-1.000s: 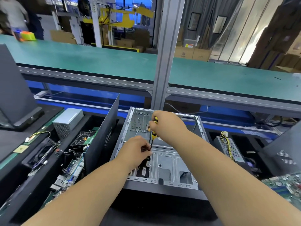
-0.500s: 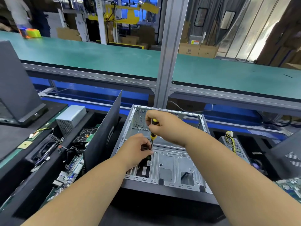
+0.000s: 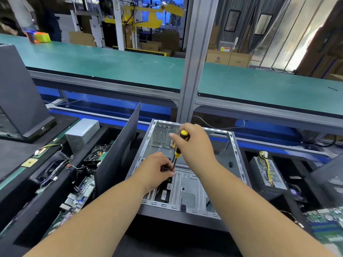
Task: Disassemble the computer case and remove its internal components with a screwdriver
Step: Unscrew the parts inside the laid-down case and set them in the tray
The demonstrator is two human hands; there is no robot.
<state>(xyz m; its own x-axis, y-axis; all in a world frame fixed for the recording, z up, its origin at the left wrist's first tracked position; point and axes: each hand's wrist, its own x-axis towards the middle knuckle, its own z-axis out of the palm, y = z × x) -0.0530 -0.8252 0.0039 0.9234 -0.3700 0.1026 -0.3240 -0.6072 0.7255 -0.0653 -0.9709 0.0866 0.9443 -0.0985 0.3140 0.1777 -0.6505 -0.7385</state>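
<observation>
Computer case (image 3: 194, 191): grey metal chassis, side panel off, lying open-side up at centre of the dark bench (image 3: 167, 243), just in front of the person. Bare silver floor plate with stamped ribs and screw holes, perforated rim all round, slotted expansion bracket area at the far left corner. Interior mostly stripped; a dark component with a label sits at the near left inside.

Head view: right hand (image 3: 194, 145) grip clamped round the screwdriver (image 3: 179, 145), yellow-and-black handle, held nearly upright and tilted slightly, shaft pointing down into the left-middle of the case. Left hand (image 3: 156, 169) grip curled, pinching a small black part (image 3: 165, 168) and thin wires right beside the screwdriver shaft; tip hidden behind fingers, cannot tell what it touches.

Dark side panel (image 3: 118, 154) stands upright just left of the case. Further left, a bin with circuit boards (image 3: 78, 197), cables, a fan and a silver power supply (image 3: 81, 133). Right of the case, another power supply (image 3: 267, 173) with yellow wires, and a green motherboard (image 3: 324, 221) at the right edge. Green conveyor belt (image 3: 130, 65) runs across behind.
</observation>
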